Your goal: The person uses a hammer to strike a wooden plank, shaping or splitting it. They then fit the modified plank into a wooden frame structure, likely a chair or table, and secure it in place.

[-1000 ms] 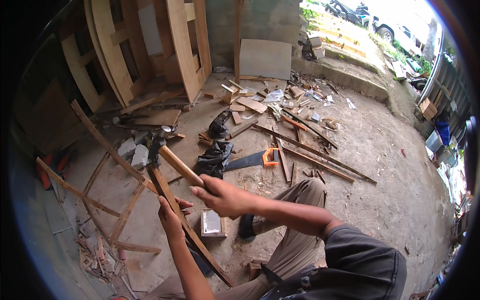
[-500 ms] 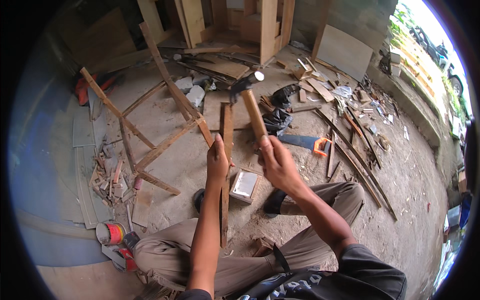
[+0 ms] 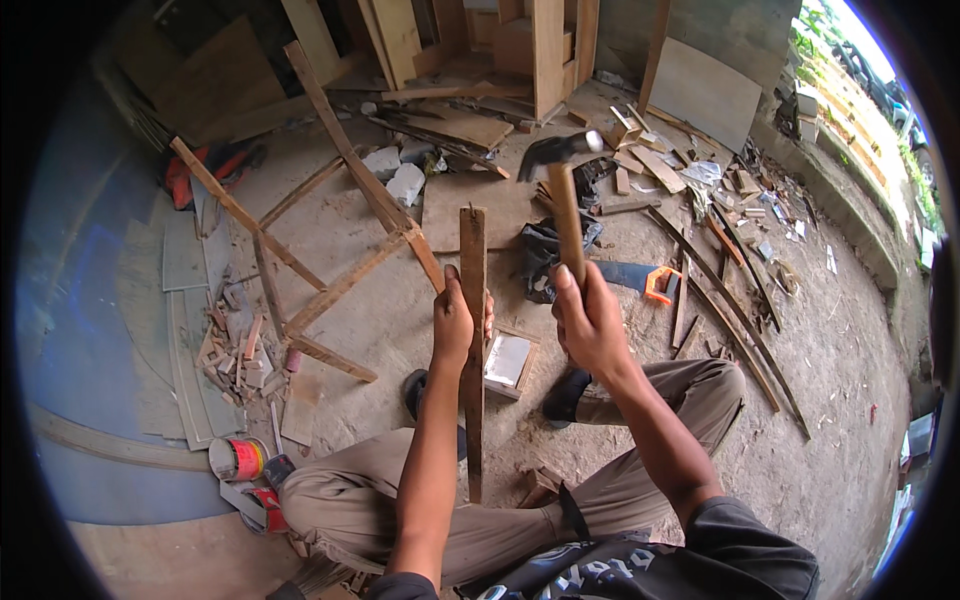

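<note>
My left hand [image 3: 456, 325] is closed round a long, narrow wooden batten [image 3: 474, 400] that stands upright between my legs. A small nail [image 3: 473, 207] seems to stick out at the batten's top end. In my right hand [image 3: 591, 325] is a claw hammer [image 3: 568, 215], gripped by its wooden handle. The hammer's dark head is up and to the right of the batten's top, apart from it. Beyond the batten's foot, between my shoes, a shallow wooden box [image 3: 511, 362] with a white sheet or panel lies on the ground.
A wooden frame [image 3: 350, 290] with legs stands at the left. Behind my right hand lie a handsaw [image 3: 655, 282] with an orange handle and black plastic [image 3: 545, 245]. Long strips [image 3: 735, 320] and offcuts litter the right. Two cans [image 3: 238, 458] sit beside my left knee.
The hammer has drawn away from the batten's top, to the right. The batten now appears more face-on, its top apart from the hammer head. The whole view has shifted slightly.
</note>
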Available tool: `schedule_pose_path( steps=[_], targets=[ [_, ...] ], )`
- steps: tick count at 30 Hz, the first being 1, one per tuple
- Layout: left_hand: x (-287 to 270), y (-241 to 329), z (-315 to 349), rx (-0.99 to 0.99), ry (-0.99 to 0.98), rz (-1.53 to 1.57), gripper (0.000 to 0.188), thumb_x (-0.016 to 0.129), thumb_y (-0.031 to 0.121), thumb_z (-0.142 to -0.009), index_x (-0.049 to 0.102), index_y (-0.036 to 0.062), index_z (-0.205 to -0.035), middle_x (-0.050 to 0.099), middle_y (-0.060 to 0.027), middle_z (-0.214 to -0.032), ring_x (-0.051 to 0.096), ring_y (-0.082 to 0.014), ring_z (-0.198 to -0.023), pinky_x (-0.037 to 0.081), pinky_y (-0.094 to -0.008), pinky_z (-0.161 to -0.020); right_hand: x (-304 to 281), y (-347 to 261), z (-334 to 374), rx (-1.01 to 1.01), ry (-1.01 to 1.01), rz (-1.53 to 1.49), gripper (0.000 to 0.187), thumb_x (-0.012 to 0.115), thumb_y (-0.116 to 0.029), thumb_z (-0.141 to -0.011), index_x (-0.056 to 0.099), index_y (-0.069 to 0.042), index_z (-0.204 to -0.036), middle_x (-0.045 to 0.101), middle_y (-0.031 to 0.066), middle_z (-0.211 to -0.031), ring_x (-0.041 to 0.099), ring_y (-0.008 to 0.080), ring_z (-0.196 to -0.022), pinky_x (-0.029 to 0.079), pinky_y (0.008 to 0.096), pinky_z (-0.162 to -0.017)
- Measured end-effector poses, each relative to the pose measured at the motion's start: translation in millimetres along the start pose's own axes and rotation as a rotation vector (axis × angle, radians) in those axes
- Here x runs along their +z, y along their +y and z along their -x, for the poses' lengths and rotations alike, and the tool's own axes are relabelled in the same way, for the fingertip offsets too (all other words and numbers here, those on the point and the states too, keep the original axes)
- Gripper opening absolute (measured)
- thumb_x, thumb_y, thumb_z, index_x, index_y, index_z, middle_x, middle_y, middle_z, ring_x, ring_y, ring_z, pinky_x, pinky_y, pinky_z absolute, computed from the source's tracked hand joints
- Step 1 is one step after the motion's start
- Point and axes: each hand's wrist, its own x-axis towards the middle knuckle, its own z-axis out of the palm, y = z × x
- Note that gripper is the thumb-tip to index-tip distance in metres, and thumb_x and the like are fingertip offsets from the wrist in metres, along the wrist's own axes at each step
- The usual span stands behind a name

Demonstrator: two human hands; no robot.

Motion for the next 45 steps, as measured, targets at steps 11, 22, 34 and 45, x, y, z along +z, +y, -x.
schedule_pose_path(
  steps=[11,22,34,45],
  targets=[
    [-16.0,-2.2,12.0,-0.062,0.066,-0.083,0.078,0.025,0.072,-0.094,0.054,0.0026,-0.073,0.052,-0.0074,-0.053,0.049,-0.0162,-0.039,0.043,-0.0307,-0.039,-6.0,33.0,24.4,-0.046,0.059,0.260,0.025,0.055,-0.021,-0.100,0.058,0.003,-0.100,0.059,0.0129,-0.071,0.060,0.0203,-0.064,0.048,0.0365,-0.059],
    [-20.3,-56.5,28.7,0.226,-0.022,-0.161,0.080,0.026,0.075,-0.092,0.054,0.0040,-0.070,0.055,-0.0055,-0.058,0.054,-0.0133,-0.048,0.044,-0.0275,-0.048,6.4,144.1,90.8,0.303,0.150,0.083,0.033,0.067,-0.028,-0.094,0.054,0.002,-0.097,0.057,0.0047,-0.061,0.052,0.0082,-0.047,0.039,0.0272,-0.042],
    [69.6,92.9,-11.8,0.330,-0.084,-0.503,0.076,0.035,0.071,-0.093,0.055,0.0058,-0.059,0.052,-0.0044,-0.046,0.054,-0.0112,-0.038,0.045,-0.0224,-0.039,-15.4,155.9,92.1,0.402,0.301,-0.126,0.027,0.058,-0.028,-0.099,0.046,-0.004,-0.094,0.049,0.0001,-0.062,0.046,0.0068,-0.042,0.036,0.0226,-0.035],
    [-39.2,-83.3,-20.3,0.027,-0.225,-1.284,0.079,0.046,0.070,-0.088,0.070,-0.0045,-0.087,0.065,-0.0302,-0.080,0.066,-0.0457,-0.082,0.052,-0.0480,-0.070,-28.1,195.4,93.9,0.465,0.380,-0.156,0.032,0.057,-0.027,-0.099,0.042,0.001,-0.100,0.053,0.0032,-0.062,0.051,0.0101,-0.042,0.041,0.0264,-0.035]
  ],
)
